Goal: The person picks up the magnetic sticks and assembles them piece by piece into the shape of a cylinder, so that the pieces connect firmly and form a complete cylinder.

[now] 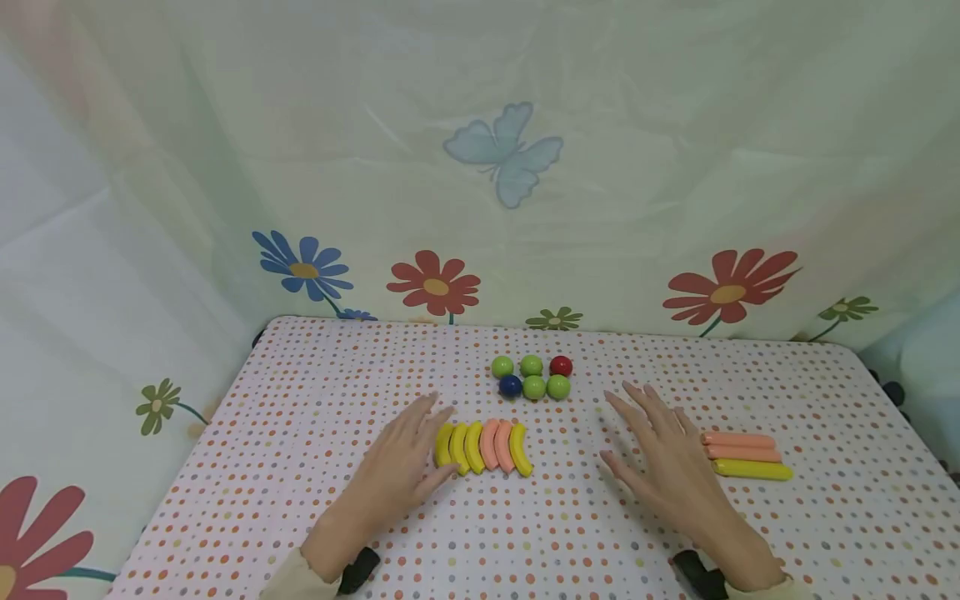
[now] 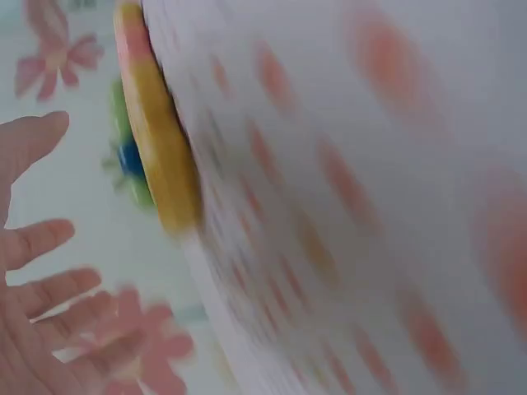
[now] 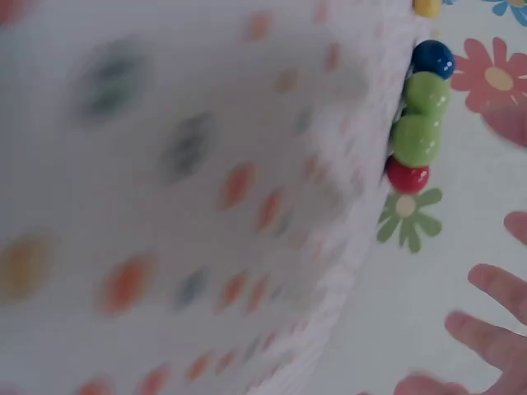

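Note:
My left hand [image 1: 396, 458] hovers with fingers spread at the left end of a row of curved, banana-shaped pieces. Several yellow ones [image 1: 474, 447] stand in the row, with two pink ones [image 1: 489, 444] among them; the leftmost piece is partly covered by the hand. To the right, my right hand [image 1: 667, 467] is also spread and holds nothing. Close beside it lie two pink sticks [image 1: 744, 453] and one yellow stick [image 1: 753, 469], side by side. In the left wrist view, the fingers [image 2: 53, 288] are apart from the yellow pieces [image 2: 165, 148].
Behind the curved pieces, two rows of glossy balls sit together: several green [image 1: 534, 387], one dark blue [image 1: 510, 386] and one red [image 1: 561, 367]. A dotted cloth covers the table [image 1: 585, 533]. A flowered curtain [image 1: 600, 208] hangs along the back edge.

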The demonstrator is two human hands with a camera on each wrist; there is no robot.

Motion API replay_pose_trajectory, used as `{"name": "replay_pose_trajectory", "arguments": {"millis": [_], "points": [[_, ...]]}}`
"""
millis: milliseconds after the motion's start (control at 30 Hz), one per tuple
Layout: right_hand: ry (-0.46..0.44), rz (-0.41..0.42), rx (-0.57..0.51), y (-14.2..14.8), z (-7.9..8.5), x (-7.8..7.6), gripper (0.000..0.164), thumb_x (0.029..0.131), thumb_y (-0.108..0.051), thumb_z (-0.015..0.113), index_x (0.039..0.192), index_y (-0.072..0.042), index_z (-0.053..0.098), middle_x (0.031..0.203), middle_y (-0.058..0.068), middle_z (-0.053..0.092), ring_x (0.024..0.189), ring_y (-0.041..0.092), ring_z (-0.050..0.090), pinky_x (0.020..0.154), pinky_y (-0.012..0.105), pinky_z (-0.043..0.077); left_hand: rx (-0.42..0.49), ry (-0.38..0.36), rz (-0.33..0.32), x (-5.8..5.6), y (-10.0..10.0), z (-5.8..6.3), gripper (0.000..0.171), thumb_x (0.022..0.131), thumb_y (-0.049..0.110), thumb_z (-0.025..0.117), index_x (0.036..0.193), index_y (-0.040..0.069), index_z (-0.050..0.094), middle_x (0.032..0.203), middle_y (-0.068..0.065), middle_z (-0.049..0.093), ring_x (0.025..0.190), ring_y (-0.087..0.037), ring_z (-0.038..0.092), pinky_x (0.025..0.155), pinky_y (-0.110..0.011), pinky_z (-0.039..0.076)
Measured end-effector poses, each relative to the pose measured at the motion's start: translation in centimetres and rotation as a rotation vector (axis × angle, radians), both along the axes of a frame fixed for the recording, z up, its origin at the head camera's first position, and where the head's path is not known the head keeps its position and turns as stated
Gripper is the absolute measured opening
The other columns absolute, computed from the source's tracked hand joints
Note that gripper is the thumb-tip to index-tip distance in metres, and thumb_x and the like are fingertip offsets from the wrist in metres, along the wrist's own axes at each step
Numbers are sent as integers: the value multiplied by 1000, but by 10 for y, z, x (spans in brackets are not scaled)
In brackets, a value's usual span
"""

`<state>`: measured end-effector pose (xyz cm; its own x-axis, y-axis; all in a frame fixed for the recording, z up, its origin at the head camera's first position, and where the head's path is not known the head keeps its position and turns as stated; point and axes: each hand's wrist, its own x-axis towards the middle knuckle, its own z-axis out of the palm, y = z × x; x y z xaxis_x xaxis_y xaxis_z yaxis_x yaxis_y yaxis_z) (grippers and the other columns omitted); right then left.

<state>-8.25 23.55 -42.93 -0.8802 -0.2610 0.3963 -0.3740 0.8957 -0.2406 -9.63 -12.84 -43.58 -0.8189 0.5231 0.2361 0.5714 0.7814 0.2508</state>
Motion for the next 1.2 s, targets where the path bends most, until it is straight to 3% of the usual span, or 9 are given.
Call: {"name": "replay_pose_trajectory", "arguments": {"millis": [100, 233, 467, 600, 733, 900, 1200], "points": [[57, 51, -102, -11, 6, -13, 65, 81, -9, 89, 139, -3, 60, 139, 22, 57, 125, 46, 56, 93, 67, 48, -12, -23, -112, 1, 25, 4, 57, 103, 38, 69, 149, 8, 52, 155, -17, 46, 141, -33, 48, 109, -51, 48], [7, 72, -205, -28, 10, -33, 44, 85, -2, 85, 125, 1, 67, 124, 19, 62, 114, 39, 61, 89, 58, 54, -92, -43, -218, 2, 55, 5, 46, 107, 32, 63, 145, 9, 56, 152, -14, 48, 140, -26, 48, 110, -42, 48], [-114, 89, -214, -45, 12, -68, 34, 85, 3, 82, 116, 4, 70, 115, 19, 62, 105, 37, 63, 84, 53, 56, -343, 48, -240, 10, 84, -2, 44, 107, 42, 58, 142, 14, 58, 158, -13, 42, 149, -27, 40, 117, -44, 41], [-165, 68, -118, -50, 9, -78, 32, 86, 0, 82, 116, 3, 71, 116, 18, 62, 102, 35, 64, 77, 47, 58, -422, 48, -240, 14, 86, -6, 53, 107, 49, 56, 146, 14, 54, 165, -15, 35, 154, -30, 33, 120, -49, 36], [-196, 48, -66, -56, 6, -78, 33, 88, -3, 81, 119, 5, 71, 118, 19, 62, 103, 35, 65, 74, 44, 59, -419, 26, -251, 15, 85, -8, 57, 107, 50, 55, 150, 14, 50, 167, -16, 32, 156, -31, 29, 122, -49, 32], [-207, 53, -120, -57, 3, -75, 34, 89, 3, 78, 121, 8, 68, 118, 19, 61, 105, 34, 64, 84, 47, 57, -394, -10, -259, 13, 79, -8, 57, 107, 49, 55, 151, 13, 48, 168, -14, 31, 157, -31, 25, 123, -48, 30], [-272, 57, -186, -53, 0, -71, 30, 91, 3, 75, 120, 8, 68, 111, 17, 60, 81, 18, 56, 68, 32, 51, -302, -138, -243, 6, 57, -4, 55, 108, 42, 56, 152, 10, 47, 170, -14, 28, 159, -29, 21, 124, -51, 26]]}}
